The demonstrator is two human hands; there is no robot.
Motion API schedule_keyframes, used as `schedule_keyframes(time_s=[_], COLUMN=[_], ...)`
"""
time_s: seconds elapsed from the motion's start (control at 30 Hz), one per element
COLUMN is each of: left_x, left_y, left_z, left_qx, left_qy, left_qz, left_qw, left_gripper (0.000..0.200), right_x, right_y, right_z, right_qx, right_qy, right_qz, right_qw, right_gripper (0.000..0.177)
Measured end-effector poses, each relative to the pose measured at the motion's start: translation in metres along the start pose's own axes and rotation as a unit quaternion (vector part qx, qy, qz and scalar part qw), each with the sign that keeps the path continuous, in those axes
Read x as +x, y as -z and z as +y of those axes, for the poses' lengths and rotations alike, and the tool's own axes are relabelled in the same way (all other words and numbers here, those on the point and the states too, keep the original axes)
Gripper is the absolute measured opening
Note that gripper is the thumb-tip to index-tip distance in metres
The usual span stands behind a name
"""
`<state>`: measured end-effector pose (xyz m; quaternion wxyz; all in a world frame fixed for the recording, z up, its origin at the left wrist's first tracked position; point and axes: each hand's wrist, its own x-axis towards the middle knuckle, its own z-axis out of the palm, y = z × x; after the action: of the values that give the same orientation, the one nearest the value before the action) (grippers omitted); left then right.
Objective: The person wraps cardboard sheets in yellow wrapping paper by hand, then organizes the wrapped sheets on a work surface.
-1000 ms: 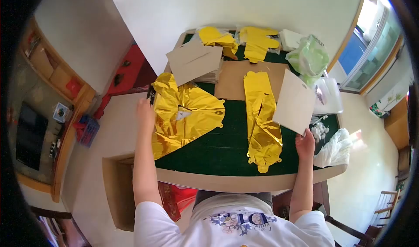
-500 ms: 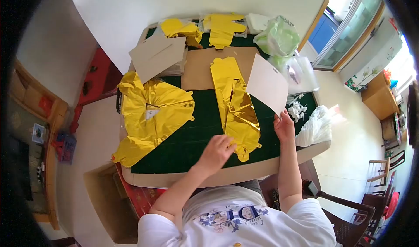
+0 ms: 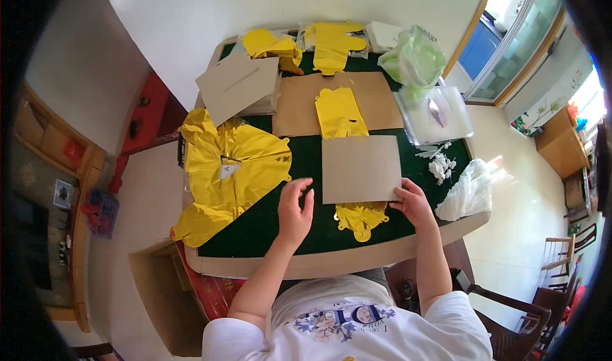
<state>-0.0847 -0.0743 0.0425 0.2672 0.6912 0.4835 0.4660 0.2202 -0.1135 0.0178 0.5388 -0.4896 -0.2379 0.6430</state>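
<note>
Past the near edge of the table [image 3: 331,265], the left hand [image 3: 294,211], fingers apart, sits over bare green felt [image 3: 264,230] at the 7 o'clock corner of the cardboard sheet [image 3: 361,168]. The right hand [image 3: 414,205] pinches its 5 o'clock corner. The sheet lies flat across the foil balloon [image 3: 341,109], whose long axis runs 6 to 12 o'clock.

Four gold foil balloons are lying on the tabletop [image 3: 255,224]: one big crumpled balloon [image 3: 233,166] at the left, one long balloon [image 3: 341,111] in the middle, and one folded balloon [image 3: 271,43] beside a second folded balloon [image 3: 331,42] at the far edge. Three cardboard sheets are showing: one square sheet [image 3: 361,170], one large brown sheet [image 3: 296,106] and one grey sheet [image 3: 237,87]. Three plastic bags are sitting at the right: one green bag [image 3: 414,58], one clear bag [image 3: 437,114] and one white bag [image 3: 468,194]. One cluster of small white bits [image 3: 440,166] is lying between them. Two hands are working: the left hand [image 3: 296,213] and the right hand [image 3: 413,203].
</note>
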Motion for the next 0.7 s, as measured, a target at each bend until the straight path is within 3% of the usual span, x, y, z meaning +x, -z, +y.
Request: schedule_keyframes(time_s=[0.1, 0.2, 0.3, 0.5, 0.7], left_x=[0.011, 0.009, 0.006, 0.005, 0.005], left_y=[-0.012, -0.037, -0.05, -0.048, -0.048], left_z=[0.007, -0.006, -0.026, -0.028, -0.026], left_qx=[0.103, 0.197, 0.256, 0.255, 0.252], left_qy=[-0.149, -0.177, -0.166, -0.164, -0.16], left_qz=[-0.023, -0.151, -0.212, -0.215, -0.215], left_qw=[0.983, 0.952, 0.928, 0.928, 0.93], left_gripper=[0.028, 0.035, 0.04, 0.039, 0.04], right_x=[0.003, 0.012, 0.008, -0.025, -0.029], right_y=[-0.013, -0.017, -0.014, -0.009, -0.02], right_z=[-0.008, -0.007, -0.002, 0.007, 0.005], right_qx=[-0.052, -0.096, -0.342, -0.311, -0.292], right_qy=[0.009, 0.015, 0.166, -0.005, -0.056], right_qz=[0.0, 0.035, 0.162, 0.091, 0.085], right_qw=[0.999, 0.995, 0.911, 0.946, 0.951], right_gripper=[0.025, 0.026, 0.025, 0.021, 0.023])
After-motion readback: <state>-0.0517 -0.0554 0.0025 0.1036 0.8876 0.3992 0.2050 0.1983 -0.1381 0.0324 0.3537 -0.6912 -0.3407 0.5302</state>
